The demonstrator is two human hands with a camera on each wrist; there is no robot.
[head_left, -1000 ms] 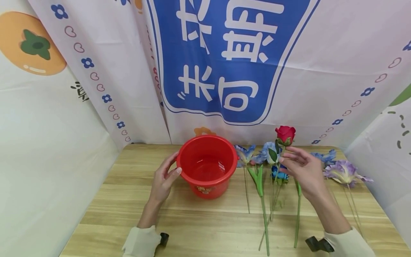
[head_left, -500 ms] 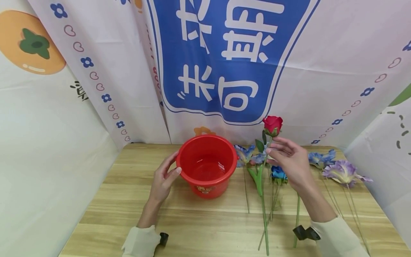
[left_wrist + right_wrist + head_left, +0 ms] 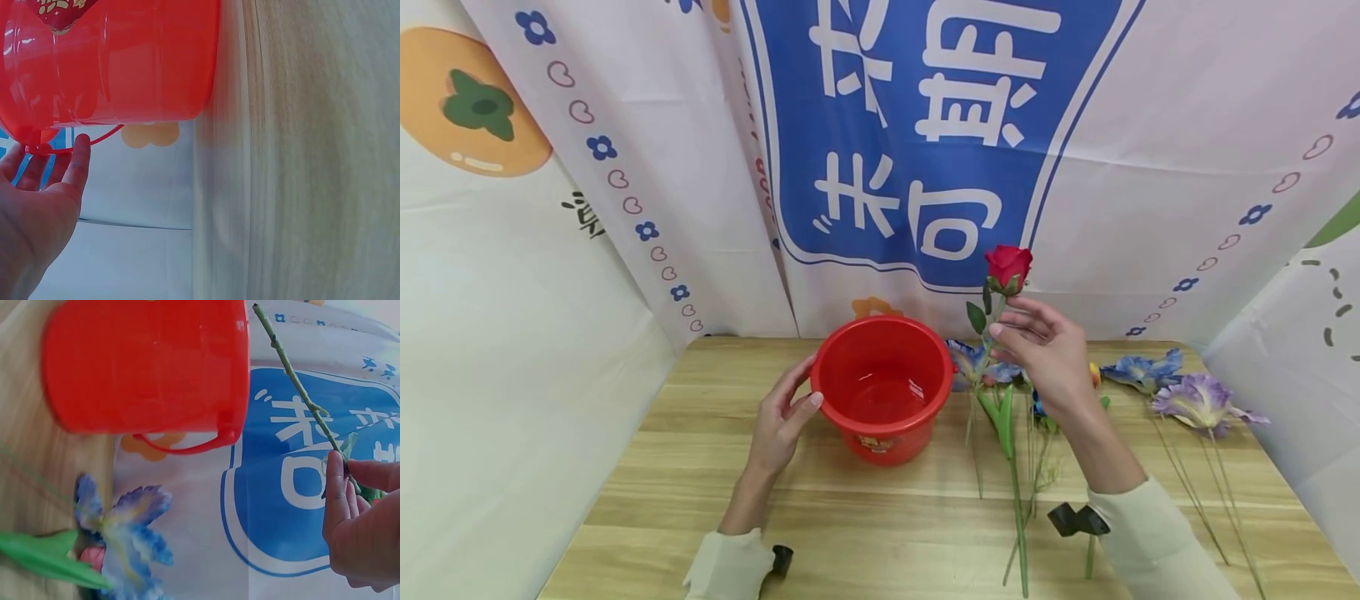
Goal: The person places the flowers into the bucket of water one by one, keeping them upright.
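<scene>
My right hand [image 3: 1048, 358] pinches the stem of a red rose [image 3: 1009, 267] between thumb and fingers, just below the bloom. The rose stands nearly upright, tilted, right of the red bucket [image 3: 887, 446]. In the right wrist view the cut end of the stem [image 3: 294, 378] points toward the bucket's rim, and most of the bloom is hidden behind the hand. The bucket stands upright on the table with nothing inside. My left hand [image 3: 782, 425] holds its left rim, thumb in front and fingers behind, beside the thin red handle [image 3: 106, 135].
Artificial flowers lie right of the bucket: a blue iris-like bloom [image 3: 967, 358], a green leafy stem [image 3: 1006, 425], another blue bloom [image 3: 1153, 369] and a purple one [image 3: 1198, 402]. A printed cloth [image 3: 1150, 208] hangs along the back edge of the wooden table [image 3: 700, 483].
My right hand has carried the rose left and upward, from above the lying flowers toward the bucket. The left hand and the bucket have stayed in place.
</scene>
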